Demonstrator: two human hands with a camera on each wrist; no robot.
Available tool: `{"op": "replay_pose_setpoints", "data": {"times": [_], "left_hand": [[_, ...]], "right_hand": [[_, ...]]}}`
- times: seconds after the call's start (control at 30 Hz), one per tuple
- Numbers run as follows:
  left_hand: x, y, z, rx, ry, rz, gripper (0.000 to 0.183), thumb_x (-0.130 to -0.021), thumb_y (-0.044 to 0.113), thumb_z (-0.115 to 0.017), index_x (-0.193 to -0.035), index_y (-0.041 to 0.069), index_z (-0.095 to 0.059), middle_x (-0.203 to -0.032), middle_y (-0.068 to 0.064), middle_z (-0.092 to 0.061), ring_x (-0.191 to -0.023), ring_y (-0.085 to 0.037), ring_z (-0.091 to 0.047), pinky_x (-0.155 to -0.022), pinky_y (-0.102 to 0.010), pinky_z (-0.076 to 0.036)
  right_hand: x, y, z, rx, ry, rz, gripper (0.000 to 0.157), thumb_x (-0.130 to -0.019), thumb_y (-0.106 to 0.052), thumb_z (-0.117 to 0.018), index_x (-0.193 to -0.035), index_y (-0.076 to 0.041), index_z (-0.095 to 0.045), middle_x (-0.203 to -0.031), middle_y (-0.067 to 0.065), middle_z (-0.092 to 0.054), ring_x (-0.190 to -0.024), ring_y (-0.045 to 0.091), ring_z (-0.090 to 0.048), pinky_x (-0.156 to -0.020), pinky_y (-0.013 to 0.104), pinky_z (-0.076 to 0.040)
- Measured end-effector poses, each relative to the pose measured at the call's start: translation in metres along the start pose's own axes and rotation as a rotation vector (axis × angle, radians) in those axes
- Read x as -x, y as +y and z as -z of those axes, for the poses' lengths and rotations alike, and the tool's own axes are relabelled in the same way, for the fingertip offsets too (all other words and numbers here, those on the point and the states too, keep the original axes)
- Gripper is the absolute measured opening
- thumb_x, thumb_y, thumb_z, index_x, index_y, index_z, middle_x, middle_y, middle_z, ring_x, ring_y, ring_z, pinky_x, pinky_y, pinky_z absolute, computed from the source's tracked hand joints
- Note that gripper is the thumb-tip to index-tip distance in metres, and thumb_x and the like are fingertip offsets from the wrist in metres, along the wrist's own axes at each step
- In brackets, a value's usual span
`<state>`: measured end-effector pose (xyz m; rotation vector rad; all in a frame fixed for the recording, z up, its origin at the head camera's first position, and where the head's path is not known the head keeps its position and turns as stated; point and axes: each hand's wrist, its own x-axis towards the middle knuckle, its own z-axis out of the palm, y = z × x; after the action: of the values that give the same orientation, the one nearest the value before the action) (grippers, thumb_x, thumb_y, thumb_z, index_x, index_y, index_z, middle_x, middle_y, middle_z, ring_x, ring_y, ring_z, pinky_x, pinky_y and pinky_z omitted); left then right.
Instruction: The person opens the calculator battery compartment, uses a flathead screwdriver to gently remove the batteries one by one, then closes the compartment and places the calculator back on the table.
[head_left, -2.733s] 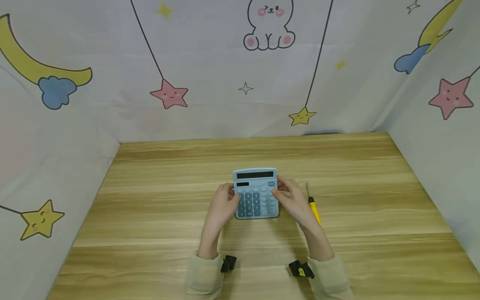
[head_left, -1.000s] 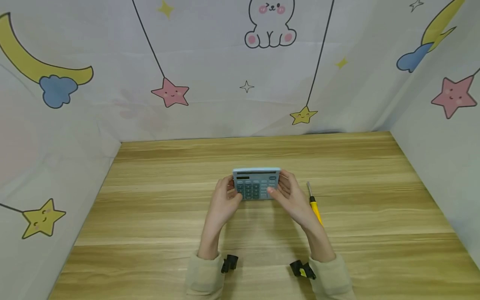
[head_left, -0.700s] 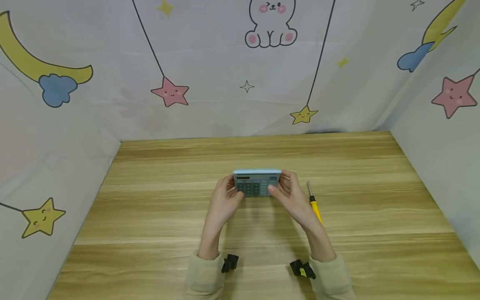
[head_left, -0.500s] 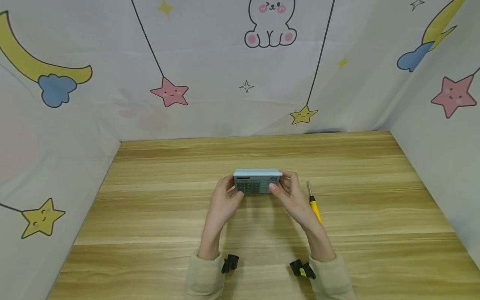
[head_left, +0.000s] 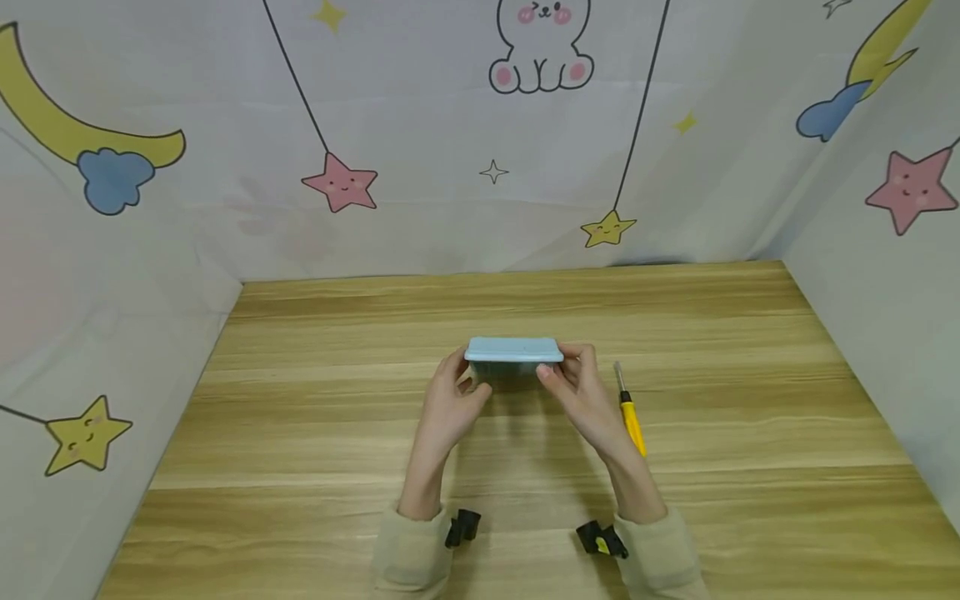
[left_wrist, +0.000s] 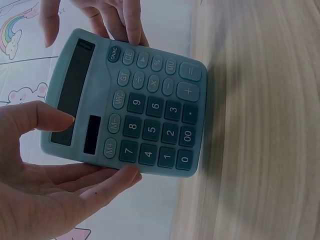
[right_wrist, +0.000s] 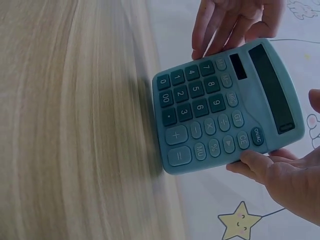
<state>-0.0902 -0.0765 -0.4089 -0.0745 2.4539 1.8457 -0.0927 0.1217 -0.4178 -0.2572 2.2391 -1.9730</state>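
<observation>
A light blue calculator [head_left: 514, 350] is tipped up between both hands, its top edge leaning toward the person. In the head view its dark-shaded key side is mostly hidden beneath the pale back and top edge. The left wrist view shows the calculator's keys [left_wrist: 151, 129] and dark display in full. My left hand [head_left: 453, 402] holds the left side, one fingertip over the display corner. My right hand [head_left: 591, 400] grips the right side, its fingers [right_wrist: 257, 162] at the edge near the ON/AC key. The calculator's lower edge is close over the wooden table.
A screwdriver [head_left: 631, 417] with a yellow handle lies just right of the right hand, its metal tip pointing away. The wood-grain table [head_left: 315, 375] is bounded by white cloth walls [head_left: 420, 233] printed with stars and moons.
The calculator lay nearly flat, keys facing up; both hands have tilted it up past upright toward the person, so its back now shows. The screwdriver has stayed put.
</observation>
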Motion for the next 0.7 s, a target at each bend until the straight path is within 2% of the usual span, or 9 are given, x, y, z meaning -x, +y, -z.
{"op": "replay_pose_setpoints", "data": {"times": [0.23, 0.47, 0.7], "left_hand": [[0.0005, 0.0019, -0.0022, 0.024, 0.009, 0.002, 0.066, -0.085, 0.007, -0.061, -0.146, 0.0, -0.036, -0.149, -0.024, -0.037, -0.136, -0.041, -0.039, -0.106, -0.044, -0.041], [0.0004, 0.0028, -0.0039, 0.049, 0.007, 0.005, 0.068, -0.09, 0.021, -0.066, -0.146, 0.0, -0.035, -0.151, -0.022, -0.035, -0.139, -0.04, -0.035, -0.108, -0.044, -0.039], [-0.0005, 0.0012, -0.0035, 0.095, 0.021, 0.025, 0.068, -0.091, 0.029, -0.065, -0.145, -0.002, -0.036, -0.15, -0.023, -0.037, -0.139, -0.037, -0.036, -0.108, -0.043, -0.038]], "right_hand": [[0.0001, 0.0018, 0.0012, -0.007, 0.0, -0.026, 0.054, -0.1, -0.034, -0.049, -0.137, -0.003, -0.026, -0.154, 0.022, -0.027, -0.142, 0.034, -0.032, -0.113, 0.053, -0.03], [0.0003, 0.0025, 0.0023, -0.066, 0.007, -0.053, 0.051, -0.101, -0.033, -0.045, -0.138, -0.002, -0.027, -0.155, 0.019, -0.025, -0.141, 0.033, -0.031, -0.115, 0.052, -0.028], [0.0006, 0.0031, 0.0016, -0.085, -0.015, -0.039, 0.052, -0.102, -0.033, -0.042, -0.138, 0.0, -0.025, -0.158, 0.02, -0.018, -0.145, 0.033, -0.025, -0.116, 0.051, -0.025]]}}
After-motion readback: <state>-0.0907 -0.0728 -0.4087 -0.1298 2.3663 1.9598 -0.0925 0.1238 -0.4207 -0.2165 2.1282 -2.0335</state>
